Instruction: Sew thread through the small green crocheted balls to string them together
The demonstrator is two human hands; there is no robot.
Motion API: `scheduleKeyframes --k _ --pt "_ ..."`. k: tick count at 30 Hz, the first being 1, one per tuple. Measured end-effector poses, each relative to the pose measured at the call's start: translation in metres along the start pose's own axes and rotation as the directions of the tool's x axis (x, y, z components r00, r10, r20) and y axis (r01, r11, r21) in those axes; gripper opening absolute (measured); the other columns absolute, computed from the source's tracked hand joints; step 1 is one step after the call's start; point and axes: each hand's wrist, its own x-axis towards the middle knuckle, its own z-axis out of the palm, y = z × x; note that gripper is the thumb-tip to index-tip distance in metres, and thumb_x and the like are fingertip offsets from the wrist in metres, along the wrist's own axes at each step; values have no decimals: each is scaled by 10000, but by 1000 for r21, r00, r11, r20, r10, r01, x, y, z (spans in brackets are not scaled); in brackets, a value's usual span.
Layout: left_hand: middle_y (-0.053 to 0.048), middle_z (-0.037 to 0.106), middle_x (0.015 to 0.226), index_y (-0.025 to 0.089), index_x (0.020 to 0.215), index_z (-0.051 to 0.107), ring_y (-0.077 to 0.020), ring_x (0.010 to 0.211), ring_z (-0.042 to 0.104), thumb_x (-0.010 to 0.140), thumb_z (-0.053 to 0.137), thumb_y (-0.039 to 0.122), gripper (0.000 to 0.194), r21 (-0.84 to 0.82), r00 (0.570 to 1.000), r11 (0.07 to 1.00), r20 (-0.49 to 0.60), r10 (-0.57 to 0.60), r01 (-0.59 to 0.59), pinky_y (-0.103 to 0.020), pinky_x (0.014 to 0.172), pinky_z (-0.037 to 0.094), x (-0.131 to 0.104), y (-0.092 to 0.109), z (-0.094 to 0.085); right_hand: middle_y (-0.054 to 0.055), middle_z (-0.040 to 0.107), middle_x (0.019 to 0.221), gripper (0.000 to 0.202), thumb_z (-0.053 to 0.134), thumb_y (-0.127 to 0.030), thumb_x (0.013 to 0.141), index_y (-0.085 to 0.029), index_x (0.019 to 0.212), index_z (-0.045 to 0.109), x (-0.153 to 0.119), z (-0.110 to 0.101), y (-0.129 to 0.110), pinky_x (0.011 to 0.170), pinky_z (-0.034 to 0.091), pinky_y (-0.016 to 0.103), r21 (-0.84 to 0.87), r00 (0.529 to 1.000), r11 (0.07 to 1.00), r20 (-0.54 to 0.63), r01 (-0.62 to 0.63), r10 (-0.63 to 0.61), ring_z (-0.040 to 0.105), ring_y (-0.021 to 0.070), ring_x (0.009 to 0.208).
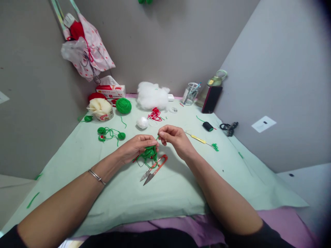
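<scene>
My left hand [141, 146] is closed on a bundle of green yarn work [150, 153] with small rounded lumps and loose loops hanging below the fingers. Thumb and forefinger of my right hand [170, 137] pinch a green yarn strand [157, 137] that runs over from the left hand. Just under the bundle, thread snips [156, 169] with orange handles lie on the cloth, blades pointing toward me. A yellow-handled crochet hook [198, 139] rests right of my right hand, and a scrap of green yarn [214, 147] lies by its end.
Small green balls on cords [111, 133] lie to the left. Farther back are a green yarn ball [123, 105], white stuffing [153, 96], a white yarn ball [142, 122] and red yarn [155, 114]. A phone [212, 100] leans on a bottle [216, 81] at the right.
</scene>
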Motion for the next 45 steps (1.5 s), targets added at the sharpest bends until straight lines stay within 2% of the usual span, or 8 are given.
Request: scheduleKeyframes --k 8,15,19,24,29,33,41,45 --pt "-83 729 807 147 797 703 -183 755 686 780 822 396 277 -53 1000 999 -10 -3 2 -296 708 535 1 3 -1 -9 638 681 318 866 -422 668 -174 761 689 -1 10 1 603 438 254 120 983 993 -179 -9 31 522 97 599" --pt "-91 753 869 163 883 698 -183 782 698 825 785 447 302 -70 999 997 11 38 -37 -295 722 538 -2 2 0 -15 634 703 341 892 -418 642 -180 762 680 3 5 0 609 464 234 215 980 975 -174 -54 93 544 90 626" --pt "-66 742 911 182 995 699 -208 879 723 775 841 397 340 -125 997 989 5 74 -73 -320 792 551 -3 3 3 -17 636 739 351 900 -420 640 -186 786 684 4 1 -1 629 493 221 248 978 965 -170 -79 124 576 96 687" --pt "-29 699 843 154 866 669 -187 824 727 810 809 352 248 -179 991 978 -104 90 -107 -307 793 558 0 1 6 -11 638 768 345 896 -419 651 -186 785 680 3 2 0 623 496 220 251 979 967 -177 -53 100 576 97 698" --pt "-5 686 842 162 854 654 -173 805 727 822 796 346 235 -170 983 972 -106 148 -165 -304 812 553 3 -4 8 -14 631 753 328 895 -407 652 -188 772 682 5 1 2 639 499 232 248 970 968 -241 45 17 551 88 667" --pt "-3 690 843 162 851 655 -182 834 736 837 783 333 214 -166 976 965 -114 184 -201 -314 847 555 3 -6 8 -23 635 716 334 933 -385 604 -185 745 705 6 -1 3 617 507 198 302 952 951 -305 69 28 559 76 653" --pt "-23 699 869 164 1006 681 -175 805 719 846 761 288 217 -196 980 962 -107 170 -188 -330 818 582 1 -4 8 -14 732 840 387 959 -377 590 -193 820 708 6 1 3 560 531 139 487 972 867 -130 -107 194 642 70 686" --pt "5 657 810 158 892 670 -133 764 681 828 780 255 159 -192 978 961 -105 181 -198 -297 797 588 2 -6 8 -28 695 771 362 943 -358 629 -188 824 690 4 7 1 512 502 120 531 982 838 -53 -126 181 611 57 631"
